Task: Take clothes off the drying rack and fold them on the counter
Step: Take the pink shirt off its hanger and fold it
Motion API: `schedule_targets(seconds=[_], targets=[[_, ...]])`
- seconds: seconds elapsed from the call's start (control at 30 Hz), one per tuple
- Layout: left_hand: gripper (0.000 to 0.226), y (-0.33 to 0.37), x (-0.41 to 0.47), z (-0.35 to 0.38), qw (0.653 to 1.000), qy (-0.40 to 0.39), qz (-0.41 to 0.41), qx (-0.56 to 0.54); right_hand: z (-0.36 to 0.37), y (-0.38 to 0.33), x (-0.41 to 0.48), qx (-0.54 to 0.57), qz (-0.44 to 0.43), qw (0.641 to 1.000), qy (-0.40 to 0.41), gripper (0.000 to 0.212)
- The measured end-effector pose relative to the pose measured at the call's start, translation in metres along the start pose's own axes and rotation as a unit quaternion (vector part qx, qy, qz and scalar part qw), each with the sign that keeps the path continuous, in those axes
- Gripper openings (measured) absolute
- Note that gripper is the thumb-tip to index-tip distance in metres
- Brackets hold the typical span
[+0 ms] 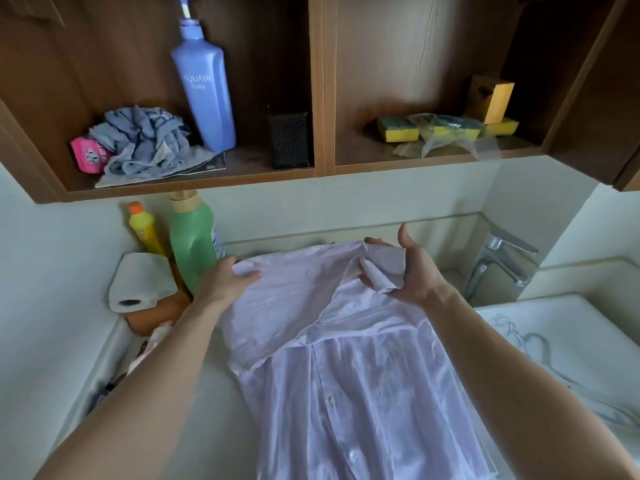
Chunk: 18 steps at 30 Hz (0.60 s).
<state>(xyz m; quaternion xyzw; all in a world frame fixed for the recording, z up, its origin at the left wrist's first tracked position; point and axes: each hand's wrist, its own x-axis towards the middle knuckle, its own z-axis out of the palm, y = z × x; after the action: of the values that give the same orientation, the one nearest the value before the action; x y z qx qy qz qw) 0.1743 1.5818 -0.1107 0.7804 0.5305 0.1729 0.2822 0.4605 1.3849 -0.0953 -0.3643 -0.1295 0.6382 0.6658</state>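
Note:
A pale lilac button-up shirt [346, 386] lies front-up on the light counter [207, 427], its button placket running down the middle. One sleeve is folded across the upper chest. My left hand [225, 280] pinches the shirt's far left shoulder edge. My right hand [412, 268] holds the sleeve's cuff, lifted a little above the collar area at the far right. The drying rack is out of view.
Behind the shirt stand a green bottle [194, 247], a yellow bottle [145, 230] and a paper roll [140, 284]. A faucet [498, 265] and white sink [571, 334] with wire hangers sit right. The shelf overhead holds a blue pump bottle [204, 95], rags and sponges [446, 128].

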Motion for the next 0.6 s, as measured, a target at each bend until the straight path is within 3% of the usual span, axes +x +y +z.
schedule_targets(seconds=[0.13, 0.23, 0.37, 0.5, 0.6], targets=[[0.067, 0.018, 0.018, 0.034, 1.000, -0.018, 0.014, 0.007, -0.038, -0.016, 0.008, -0.007, 0.007, 0.999, -0.045, 0.084], [0.059, 0.020, 0.024, 0.058, 0.999, -0.040, 0.013, -0.018, -0.069, -0.020, 0.017, -0.112, -0.011, 0.993, 0.040, 0.052], [0.081, 0.004, 0.025, 0.090, 0.997, -0.061, 0.030, 0.044, -0.102, -0.014, 0.038, -0.315, -0.044, 0.918, 0.237, 0.016], [0.082, -0.022, 0.015, 0.108, 0.991, -0.097, 0.032, 0.082, -0.133, -0.009, 0.049, -0.358, -0.046, 0.866, 0.346, 0.038], [0.073, -0.037, 0.008, 0.107, 0.988, -0.058, 0.060, 0.131, -0.141, -0.008, 0.056, -0.410, -0.059, 0.815, 0.405, 0.026]])
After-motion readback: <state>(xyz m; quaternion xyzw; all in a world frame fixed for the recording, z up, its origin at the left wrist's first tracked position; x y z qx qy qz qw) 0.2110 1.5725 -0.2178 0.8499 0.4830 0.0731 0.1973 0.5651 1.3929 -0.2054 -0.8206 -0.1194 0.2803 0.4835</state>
